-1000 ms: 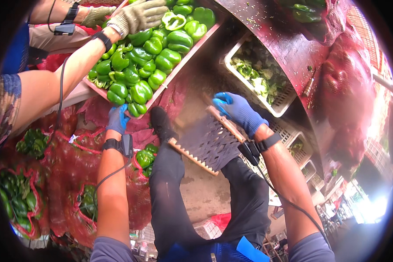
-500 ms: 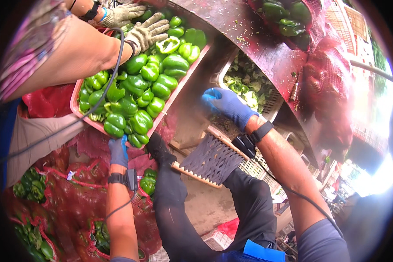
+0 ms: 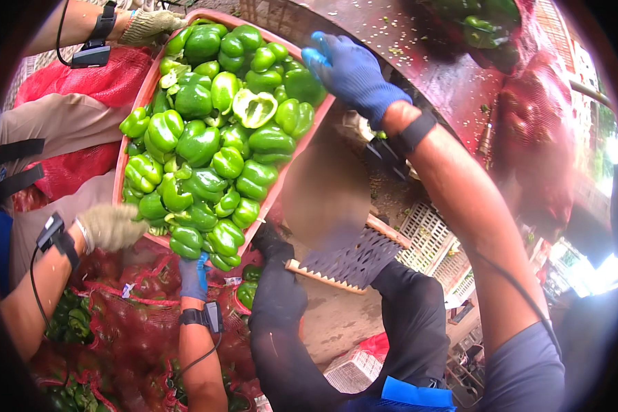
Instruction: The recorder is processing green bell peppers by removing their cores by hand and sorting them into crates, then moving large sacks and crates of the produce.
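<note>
A pink plastic crate is heaped with green bell peppers; one pepper in the pile is cut or broken and shows its pale inside. My left hand, in a blue-grey glove, grips the crate's near end from below, its fingers partly hidden. At the far right corner is my right hand, in a blue glove. Its fingers are apart and reach to the crate's rim; I cannot tell whether they touch it. Another person's gloved hand is at the far left rim, and their other gloved hand is beside the near left corner.
Red mesh sacks of peppers lie at the near left. A metal table stretches across the far right with more sacks on it. A low stool with a woven seat stands between my legs, beside white crates.
My right hand has moved far and left to the crate's corner. The other person's hands have left the peppers for the crate's left side. The crate has shifted and looks more upright in view.
</note>
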Available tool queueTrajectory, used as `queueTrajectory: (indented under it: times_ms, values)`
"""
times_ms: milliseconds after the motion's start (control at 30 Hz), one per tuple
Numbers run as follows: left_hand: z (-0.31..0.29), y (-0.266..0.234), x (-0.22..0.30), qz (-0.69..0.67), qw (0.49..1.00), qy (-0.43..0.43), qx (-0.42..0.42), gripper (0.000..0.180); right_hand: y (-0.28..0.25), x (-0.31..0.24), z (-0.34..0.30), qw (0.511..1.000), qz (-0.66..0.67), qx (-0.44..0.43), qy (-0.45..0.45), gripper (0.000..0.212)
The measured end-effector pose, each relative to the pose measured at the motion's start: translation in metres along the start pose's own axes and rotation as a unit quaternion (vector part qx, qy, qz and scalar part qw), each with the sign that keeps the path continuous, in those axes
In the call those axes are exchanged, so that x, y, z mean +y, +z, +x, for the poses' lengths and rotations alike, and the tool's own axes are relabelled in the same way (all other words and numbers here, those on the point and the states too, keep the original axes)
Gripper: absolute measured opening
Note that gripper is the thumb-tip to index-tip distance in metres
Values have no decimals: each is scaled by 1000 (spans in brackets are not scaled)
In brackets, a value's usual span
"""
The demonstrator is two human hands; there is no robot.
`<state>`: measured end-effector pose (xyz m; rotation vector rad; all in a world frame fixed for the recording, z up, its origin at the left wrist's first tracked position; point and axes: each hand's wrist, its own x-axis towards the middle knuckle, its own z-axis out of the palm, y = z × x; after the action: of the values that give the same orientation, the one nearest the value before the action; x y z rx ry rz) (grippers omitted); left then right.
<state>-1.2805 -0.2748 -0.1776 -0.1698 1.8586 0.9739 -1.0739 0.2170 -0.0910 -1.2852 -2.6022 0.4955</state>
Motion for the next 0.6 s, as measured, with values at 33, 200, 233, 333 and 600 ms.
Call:
queueTrajectory:
  times_ms: [33,200,233,333,600]
  values:
    - [-4,-3,4,11,999,-6,-52,28,7,1,10,1000,-13,-23,2,51]
    - [-31,-32,34,-124,984,-48,-122,47,56,4,72,979,128,-160,-9,56]
    - [-29,-31,39,-243,962,-19,-127,45,59,5,90,971,107,-212,-28,56]
    - [-3,-19,61,-93,984,136,-63,48,38,-29,90,897,302,-272,172,52]
    - [31,14,58,-272,958,87,33,46,8,-41,62,914,254,-287,134,66]
